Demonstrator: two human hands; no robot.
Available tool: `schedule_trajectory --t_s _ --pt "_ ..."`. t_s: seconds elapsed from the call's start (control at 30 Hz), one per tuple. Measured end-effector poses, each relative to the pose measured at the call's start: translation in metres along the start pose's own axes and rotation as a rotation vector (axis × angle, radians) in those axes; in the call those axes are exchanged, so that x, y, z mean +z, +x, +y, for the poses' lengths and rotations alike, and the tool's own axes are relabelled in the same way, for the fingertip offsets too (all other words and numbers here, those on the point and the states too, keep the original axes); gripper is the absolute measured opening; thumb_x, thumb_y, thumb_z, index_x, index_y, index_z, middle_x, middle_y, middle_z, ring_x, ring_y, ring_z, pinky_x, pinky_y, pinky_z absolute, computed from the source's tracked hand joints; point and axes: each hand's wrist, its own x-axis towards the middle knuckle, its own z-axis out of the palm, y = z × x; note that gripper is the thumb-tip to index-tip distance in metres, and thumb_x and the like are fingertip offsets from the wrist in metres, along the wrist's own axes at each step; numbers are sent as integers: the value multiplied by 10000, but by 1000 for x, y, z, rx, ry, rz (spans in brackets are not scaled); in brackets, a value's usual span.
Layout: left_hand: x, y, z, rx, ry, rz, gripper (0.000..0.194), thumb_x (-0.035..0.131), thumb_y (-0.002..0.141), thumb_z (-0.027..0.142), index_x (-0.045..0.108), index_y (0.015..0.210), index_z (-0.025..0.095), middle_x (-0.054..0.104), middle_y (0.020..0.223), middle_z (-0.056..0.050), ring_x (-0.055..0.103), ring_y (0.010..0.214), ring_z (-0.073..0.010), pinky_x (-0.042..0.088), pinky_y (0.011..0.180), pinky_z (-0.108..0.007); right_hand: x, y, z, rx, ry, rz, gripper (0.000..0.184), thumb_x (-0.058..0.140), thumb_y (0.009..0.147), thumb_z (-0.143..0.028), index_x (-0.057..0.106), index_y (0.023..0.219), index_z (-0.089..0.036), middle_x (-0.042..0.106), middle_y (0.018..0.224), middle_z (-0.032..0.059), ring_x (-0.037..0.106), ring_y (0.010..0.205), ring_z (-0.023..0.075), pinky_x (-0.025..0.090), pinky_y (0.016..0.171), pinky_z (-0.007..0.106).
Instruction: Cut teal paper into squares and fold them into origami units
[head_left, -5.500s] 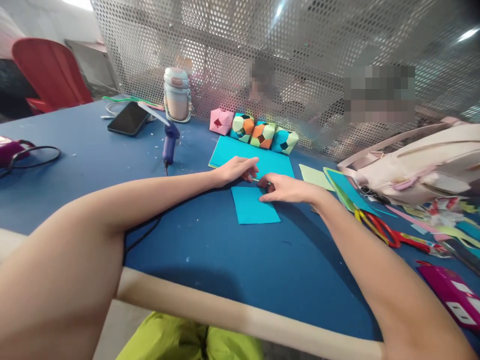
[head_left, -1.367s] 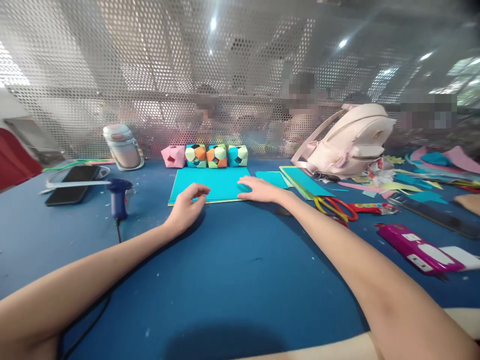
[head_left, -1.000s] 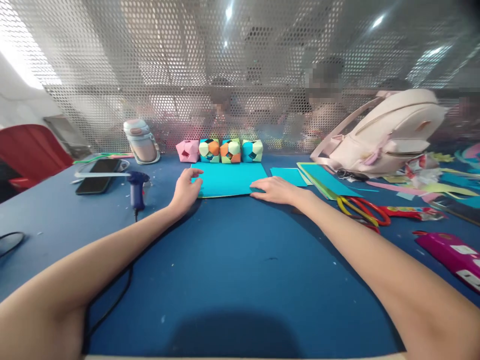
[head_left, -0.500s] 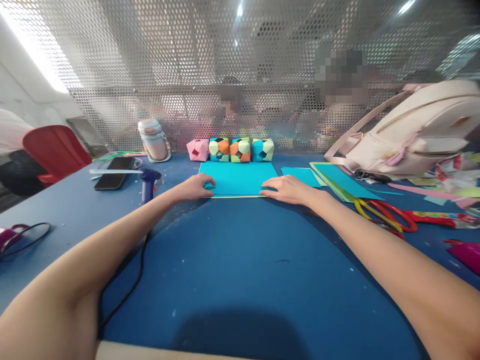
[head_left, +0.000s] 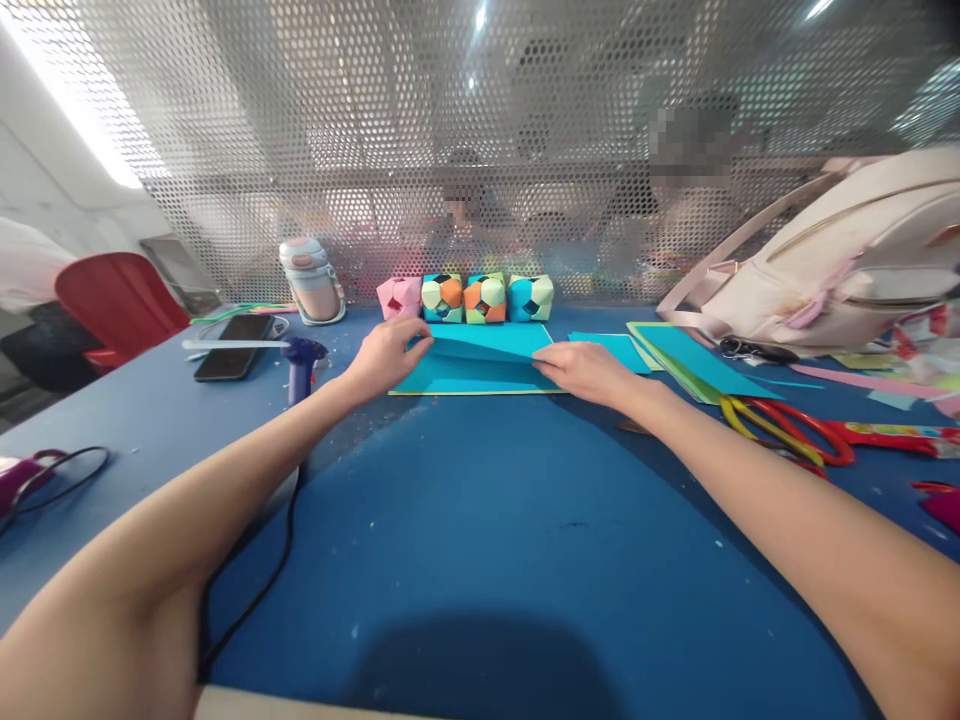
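A sheet of blue paper (head_left: 480, 348) has its near edge lifted and bowed between my two hands. My left hand (head_left: 388, 355) pinches that edge at its left corner, and my right hand (head_left: 585, 368) pinches it at the right. Beneath lies a stack of paper (head_left: 472, 382), blue on top with a thin pale yellow edge along the front. Behind the paper stand several folded paper shapes in a row: a pink one (head_left: 399, 297), two in blue, green and orange (head_left: 485, 298), and a blue and green one (head_left: 531, 298).
To the left are a glue gun (head_left: 301, 365) with its black cord, a phone (head_left: 234, 348) and a bottle (head_left: 310, 280). Rightward lie more coloured sheets (head_left: 697, 360), scissors (head_left: 787, 430) and a pale backpack (head_left: 840, 250). A perforated metal panel (head_left: 360, 150) closes off the back.
Both hands lay on the front corners of the flat blue paper. Now they have raised the top sheet's near edge off the stack, and the sheet bows.
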Motion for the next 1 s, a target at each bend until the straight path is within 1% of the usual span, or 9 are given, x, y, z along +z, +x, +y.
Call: schedule_trajectory --t_s 0.1,0.2,0.3,0.4,0.53,0.63,0.73,0.83,1.0 --pt "-13 4 15 83 -117 221 153 558 850 326 609 874 184 631 1062 -68 566 1054 -213 421 953 -362 -16 2 3 29 8 46 276 451 896 -305 670 753 -214 676 789 39 579 725 196 373 650 309" --pt "-21 7 22 26 -334 420 315 609 831 380 541 1083 204 583 1172 -64 566 1079 -195 450 919 -322 -32 1 3 42 67 115 350 449 897 -348 575 601 -211 541 583 -1 472 571 141 322 570 283" --pt "-20 7 21 -27 -532 447 399 608 826 450 505 1123 204 603 1126 -66 615 982 -184 477 866 -324 -39 -2 -2 12 119 162 394 466 884 -386 509 532 -213 469 525 -16 408 525 122 302 539 277" --pt "-16 2 20 -87 -591 325 382 575 829 508 581 977 156 660 943 -59 644 825 -173 491 823 -340 -38 -13 -9 -79 49 133 381 464 885 -370 546 547 -215 549 565 0 464 541 132 341 552 281" --pt "-13 -4 27 -144 -596 8 508 519 814 609 637 790 115 676 817 -74 642 720 -170 499 767 -323 -29 -46 -17 -196 -25 125 290 454 903 -300 687 754 -214 718 802 41 644 726 180 472 649 294" --pt "-17 -7 36 -93 -630 -261 570 512 792 661 650 830 109 683 841 -90 646 729 -177 512 739 -322 -22 -77 -20 -283 -33 155 294 419 924 -236 709 952 -194 740 987 55 693 885 214 541 730 322" --pt "-25 -18 41 18 -542 -436 546 604 751 628 654 959 125 694 957 -100 652 859 -206 510 794 -341 -16 -98 -20 -372 4 193 315 402 939 -208 702 1012 -147 739 1014 77 703 917 213 570 779 324" --pt "-34 -38 41 103 -408 -506 518 716 703 527 637 1051 151 682 1058 -95 628 985 -221 491 877 -352 -13 -104 -22 -388 21 210 311 407 937 -195 707 999 -139 745 976 78 711 886 217 586 773 335" --pt "-43 -74 29 124 -287 -490 510 711 743 438 582 1164 179 631 1192 -91 585 1103 -222 471 948 -359 -16 -101 -26 -406 33 154 290 433 916 -173 706 1013 -182 744 986 53 711 900 220 595 774 357"
